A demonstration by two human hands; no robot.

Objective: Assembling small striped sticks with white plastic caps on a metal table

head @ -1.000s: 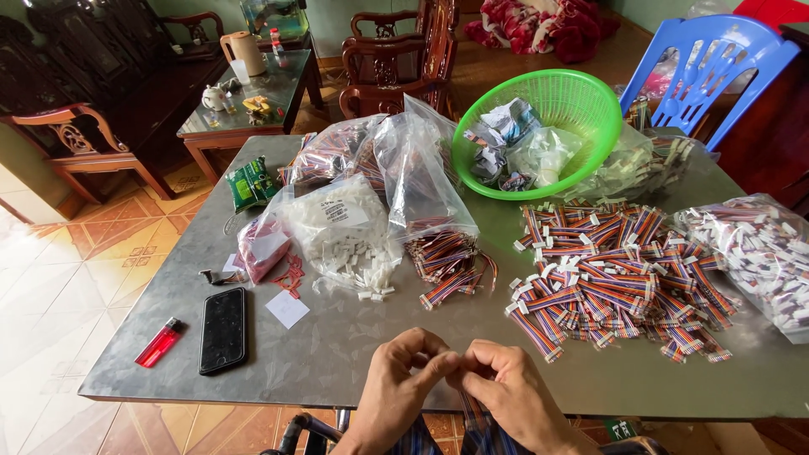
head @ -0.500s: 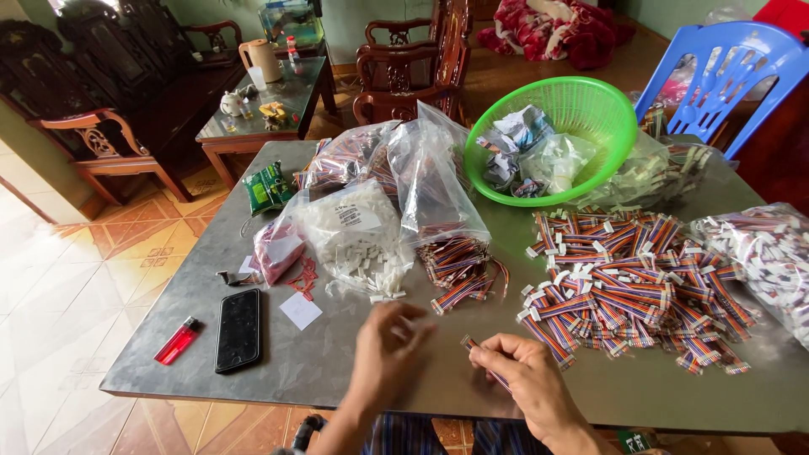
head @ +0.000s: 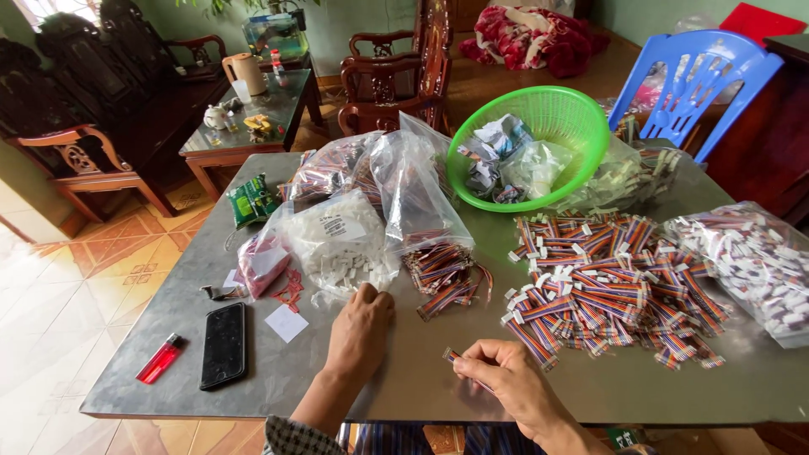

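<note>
My right hand (head: 504,377) pinches a short multicoloured ribbon cable (head: 455,357) low over the grey table (head: 421,371). My left hand (head: 361,330) reaches forward, its fingertips at the edge of the small white plastic connectors (head: 347,268) spilling from an open clear bag (head: 333,236). A small bunch of ribbon cables (head: 445,271) lies just right of that bag. A large heap of the same cables (head: 602,282) covers the table to the right.
A green basket (head: 581,118) with crumpled bags stands at the back. A clear bag of cables (head: 754,261) lies far right. A black phone (head: 224,344) and red lighter (head: 158,359) lie at the left. A blue chair (head: 704,76) and wooden chairs stand behind.
My hands were together at the table's front edge. The left hand has since moved forward to the white connectors, while the right hand stayed near the edge holding a cable.
</note>
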